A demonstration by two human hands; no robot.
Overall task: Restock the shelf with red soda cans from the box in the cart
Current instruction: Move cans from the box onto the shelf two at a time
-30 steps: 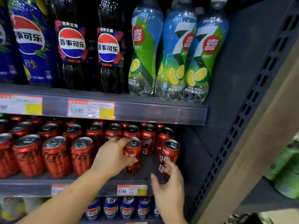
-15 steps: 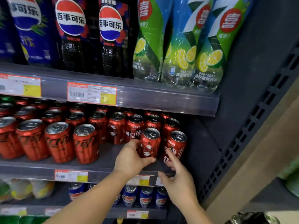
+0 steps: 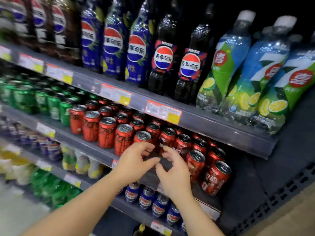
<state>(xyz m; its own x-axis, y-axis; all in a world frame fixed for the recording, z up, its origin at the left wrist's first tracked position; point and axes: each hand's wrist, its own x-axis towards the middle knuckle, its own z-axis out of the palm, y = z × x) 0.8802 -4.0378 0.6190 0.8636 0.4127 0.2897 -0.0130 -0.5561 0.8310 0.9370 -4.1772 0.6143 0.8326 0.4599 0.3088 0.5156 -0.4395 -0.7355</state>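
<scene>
Lining a grey store shelf (image 3: 95, 147): red soda cans (image 3: 107, 132).

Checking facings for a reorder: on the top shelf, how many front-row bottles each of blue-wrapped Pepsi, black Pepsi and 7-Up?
Blue-wrapped Pepsi: 3
Black Pepsi: 2
7-Up: 3
Total: 8

head view | tilted, looks forward-down | near shelf (image 3: 196, 116) | one view only
</scene>
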